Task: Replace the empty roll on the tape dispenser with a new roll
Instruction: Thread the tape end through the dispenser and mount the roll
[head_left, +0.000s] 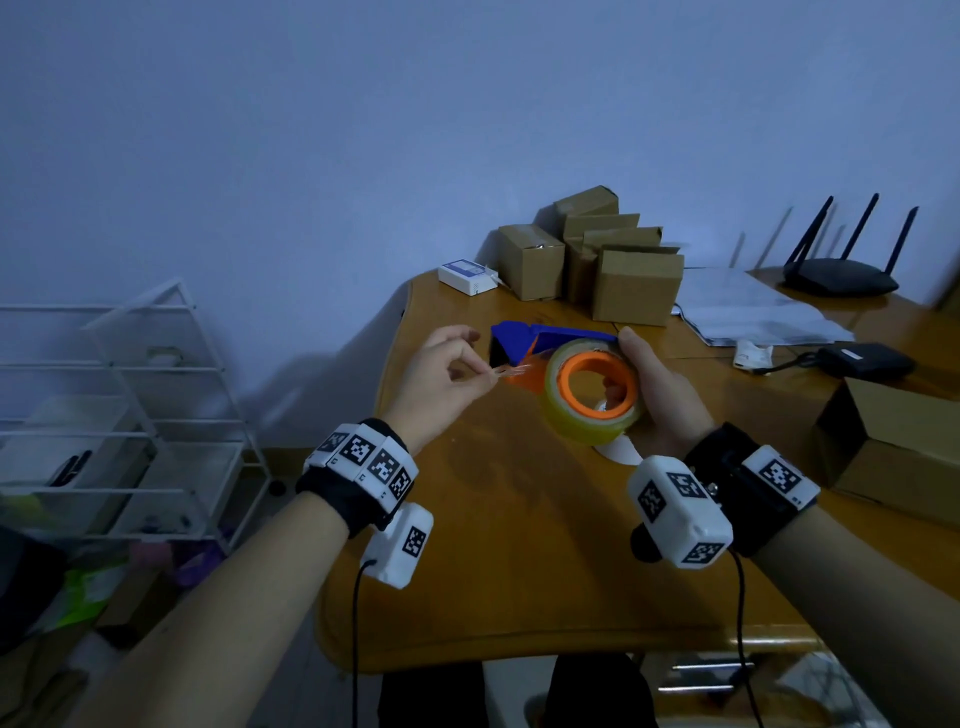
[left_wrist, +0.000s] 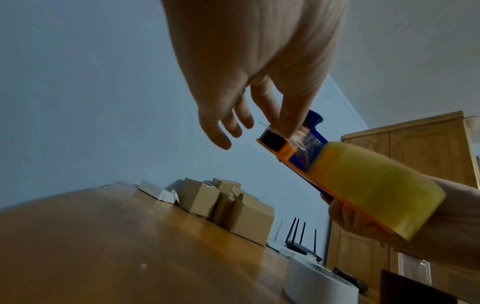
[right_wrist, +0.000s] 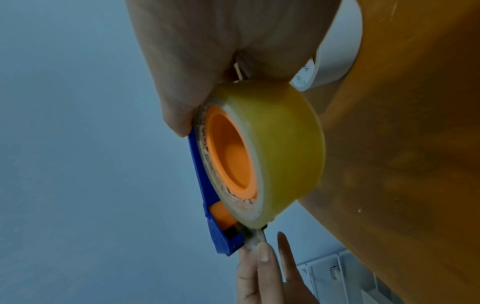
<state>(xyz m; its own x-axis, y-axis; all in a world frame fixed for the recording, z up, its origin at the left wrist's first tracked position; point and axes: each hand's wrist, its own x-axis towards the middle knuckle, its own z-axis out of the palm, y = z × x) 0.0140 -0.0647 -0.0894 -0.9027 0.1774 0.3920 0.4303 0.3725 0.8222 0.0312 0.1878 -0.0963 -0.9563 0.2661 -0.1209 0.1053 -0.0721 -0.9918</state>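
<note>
My right hand grips a blue and orange tape dispenser above the table, thumb along its far side. A full yellowish clear tape roll sits on the dispenser's orange hub. My left hand pinches the roll's free tape end between thumb and forefinger at the cutter end; its other fingers are spread. An empty white core lies on the table under my right hand, also seen in the left wrist view as the white core.
The wooden table carries several cardboard boxes at the back, a white box, papers, a black router, a black device and a larger box on the right. A white wire rack stands left.
</note>
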